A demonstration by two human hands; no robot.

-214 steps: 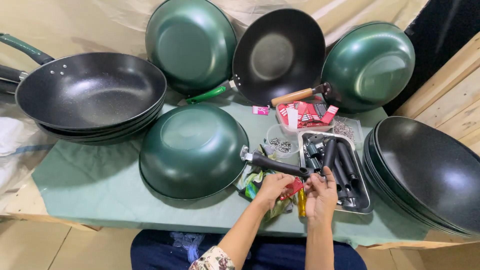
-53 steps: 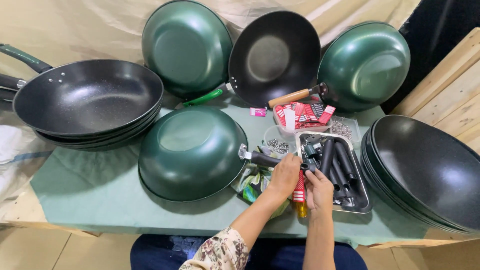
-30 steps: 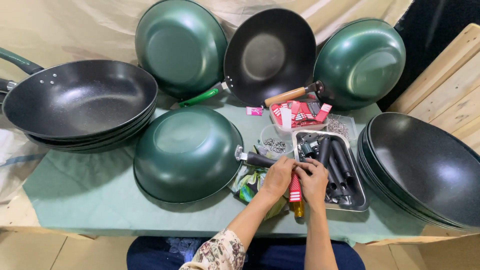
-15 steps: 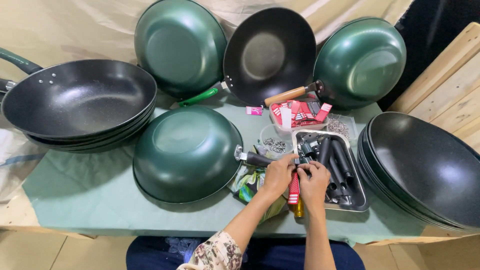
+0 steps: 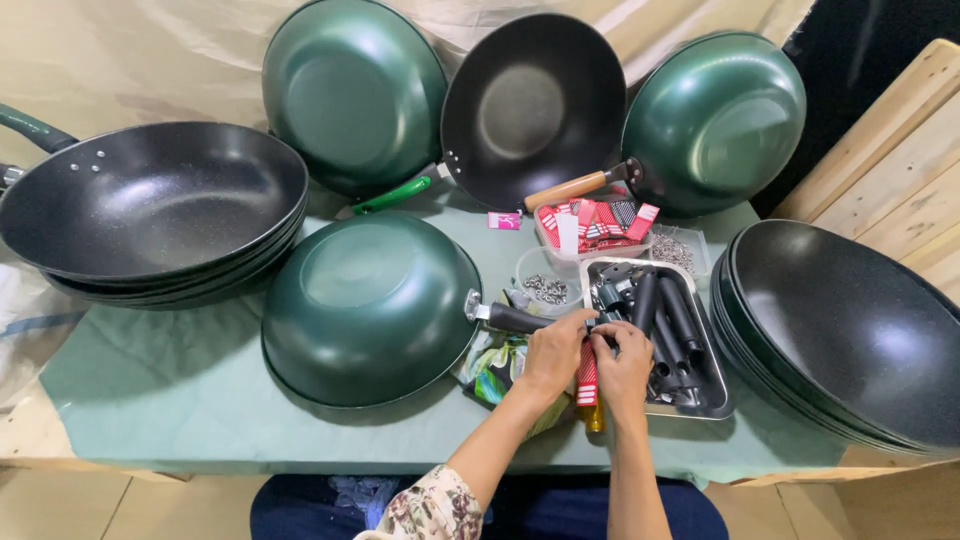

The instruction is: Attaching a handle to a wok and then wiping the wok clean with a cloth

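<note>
— Two hands are in view, near the front edge of the surface. My left hand is closed around the black handle that sticks out of the upturned green wok. My right hand is pinched shut on a red sleeve with a yellowish tip showing below it. The two hands touch at the fingertips.

— What crowds them?

— Plenty. Just right of my right hand sits a metal tray full of black handles, its near corner close to the front edge. Behind my hands stands a small clear cup with metal rings, and behind that a tub of red and white packets. A clear bag of small metal parts lies beside it. Under my left wrist lies a crumpled green wrapper.

— And the pans?

— A stack of black woks fills the right edge, overhanging it. Another stack of black pans takes the left edge. Along the back edge lean three more: a green one, a black one with a wooden handle, and another green one. A small pink tag lies between them and the upturned wok.
</note>
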